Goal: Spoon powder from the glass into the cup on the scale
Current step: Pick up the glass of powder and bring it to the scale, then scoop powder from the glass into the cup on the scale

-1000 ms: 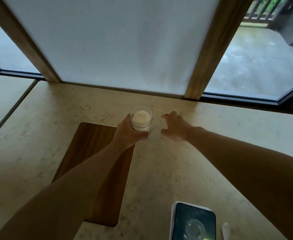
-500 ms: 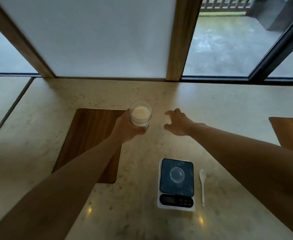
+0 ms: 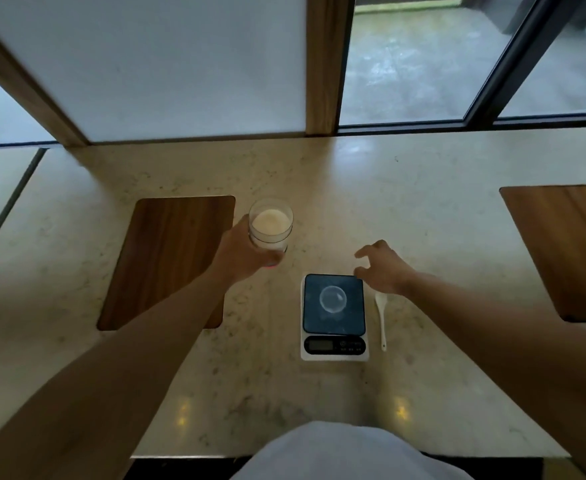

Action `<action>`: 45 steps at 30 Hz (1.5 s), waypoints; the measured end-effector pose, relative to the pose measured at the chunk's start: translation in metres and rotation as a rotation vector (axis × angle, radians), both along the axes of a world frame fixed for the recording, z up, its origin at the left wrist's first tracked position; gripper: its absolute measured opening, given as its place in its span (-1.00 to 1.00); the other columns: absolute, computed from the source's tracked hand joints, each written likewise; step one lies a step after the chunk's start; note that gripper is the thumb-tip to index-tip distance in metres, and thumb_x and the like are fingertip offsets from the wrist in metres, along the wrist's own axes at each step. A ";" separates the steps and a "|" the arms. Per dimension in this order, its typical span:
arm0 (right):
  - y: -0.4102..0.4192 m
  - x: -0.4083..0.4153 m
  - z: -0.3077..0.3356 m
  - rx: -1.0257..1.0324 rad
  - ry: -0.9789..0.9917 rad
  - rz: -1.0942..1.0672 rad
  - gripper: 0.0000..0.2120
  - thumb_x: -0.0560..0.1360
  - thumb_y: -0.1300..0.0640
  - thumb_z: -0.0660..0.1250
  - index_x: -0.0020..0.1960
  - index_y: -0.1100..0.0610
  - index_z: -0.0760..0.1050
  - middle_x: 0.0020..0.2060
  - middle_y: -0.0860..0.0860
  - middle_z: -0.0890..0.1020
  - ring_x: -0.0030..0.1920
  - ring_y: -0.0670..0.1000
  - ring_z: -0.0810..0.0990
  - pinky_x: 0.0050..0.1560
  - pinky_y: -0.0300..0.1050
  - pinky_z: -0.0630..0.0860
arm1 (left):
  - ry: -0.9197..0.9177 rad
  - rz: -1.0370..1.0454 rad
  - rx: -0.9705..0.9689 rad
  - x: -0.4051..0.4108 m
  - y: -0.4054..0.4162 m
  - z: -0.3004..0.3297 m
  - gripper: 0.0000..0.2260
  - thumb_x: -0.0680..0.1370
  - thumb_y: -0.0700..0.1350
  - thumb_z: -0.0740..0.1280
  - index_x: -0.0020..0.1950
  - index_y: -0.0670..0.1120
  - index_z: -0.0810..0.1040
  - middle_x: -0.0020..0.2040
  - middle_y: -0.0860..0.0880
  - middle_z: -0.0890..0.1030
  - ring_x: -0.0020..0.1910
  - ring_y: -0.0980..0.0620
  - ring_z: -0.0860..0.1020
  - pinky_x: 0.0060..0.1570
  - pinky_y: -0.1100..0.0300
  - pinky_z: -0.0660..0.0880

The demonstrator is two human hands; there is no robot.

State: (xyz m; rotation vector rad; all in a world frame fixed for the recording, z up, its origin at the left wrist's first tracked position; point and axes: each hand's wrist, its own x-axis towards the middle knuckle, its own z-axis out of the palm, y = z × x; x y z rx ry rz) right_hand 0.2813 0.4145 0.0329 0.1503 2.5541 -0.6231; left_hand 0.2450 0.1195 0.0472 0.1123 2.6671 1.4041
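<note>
Left hand (image 3: 241, 258) gripping glass (image 3: 270, 225), right hand (image 3: 383, 268) spread

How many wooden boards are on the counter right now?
2. One wooden board lies left of the glass, partly under the left forearm. The other wooden board sits at the far right, cut off by the frame edge. More could lie outside the view.

A home dining spot: marble table (image 3: 319, 174) with wooden placemats (image 3: 166, 258) beside patio windows (image 3: 405, 57).
</note>
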 end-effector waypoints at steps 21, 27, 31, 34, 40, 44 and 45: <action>0.029 0.096 -0.057 0.119 -0.104 -0.145 -0.71 0.52 0.04 0.37 -0.35 0.09 0.47 -0.41 0.03 0.58 -0.38 0.02 0.58 -0.39 -0.08 0.47 | -0.088 -0.084 -0.027 0.057 0.007 -0.024 -0.26 0.23 0.10 0.61 0.36 0.08 0.45 0.13 0.12 0.63 0.09 0.13 0.60 0.03 0.23 0.56; 0.025 0.104 -0.060 0.092 -0.137 -0.183 -0.69 0.50 0.03 0.37 -0.39 0.09 0.48 -0.44 0.03 0.58 -0.39 0.04 0.59 -0.33 -0.06 0.53 | -0.095 -0.093 -0.048 0.062 0.011 -0.027 -0.28 0.24 0.04 0.62 0.35 0.06 0.45 0.13 0.10 0.62 0.09 0.10 0.59 0.03 0.21 0.55; 0.021 0.103 -0.057 0.096 -0.127 -0.170 -0.72 0.50 0.04 0.37 -0.35 0.08 0.48 -0.42 0.02 0.57 -0.35 0.03 0.59 -0.34 -0.13 0.45 | -0.095 -0.101 -0.049 0.063 0.013 -0.027 -0.26 0.24 0.04 0.63 0.36 0.07 0.44 0.14 0.12 0.62 0.10 0.12 0.59 0.03 0.23 0.55; 0.018 0.103 -0.056 0.111 -0.123 -0.167 -0.79 0.50 0.03 0.38 -0.25 0.11 0.52 -0.35 0.03 0.60 -0.26 0.05 0.63 -0.25 -0.10 0.49 | -0.096 -0.103 -0.043 0.064 0.014 -0.026 -0.25 0.24 0.06 0.63 0.37 0.07 0.43 0.14 0.12 0.61 0.10 0.10 0.58 0.02 0.23 0.55; 0.014 0.104 -0.060 0.096 -0.084 -0.219 -0.76 0.47 0.05 0.43 -0.32 0.13 0.55 -0.44 0.01 0.56 -0.41 -0.01 0.54 -0.38 -0.13 0.46 | -0.115 -0.078 -0.040 0.065 0.013 -0.023 -0.26 0.24 0.05 0.62 0.37 0.07 0.44 0.14 0.12 0.62 0.11 0.09 0.59 0.03 0.22 0.54; 0.015 0.107 -0.067 0.069 -0.046 -0.245 -0.71 0.43 0.00 0.49 -0.38 0.06 0.50 -0.47 -0.03 0.55 -0.43 -0.05 0.54 -0.39 -0.17 0.49 | -0.103 -0.087 -0.061 0.063 0.012 -0.023 -0.24 0.24 0.08 0.61 0.39 0.06 0.42 0.15 0.11 0.61 0.12 0.08 0.58 0.01 0.28 0.49; 0.015 0.109 -0.068 0.044 -0.046 -0.261 -0.73 0.44 -0.01 0.49 -0.35 0.06 0.51 -0.43 -0.02 0.58 -0.39 -0.03 0.58 -0.34 -0.14 0.56 | -0.097 -0.088 -0.067 0.063 0.011 -0.023 -0.24 0.25 0.08 0.61 0.40 0.06 0.42 0.16 0.11 0.61 0.12 0.08 0.58 0.03 0.27 0.49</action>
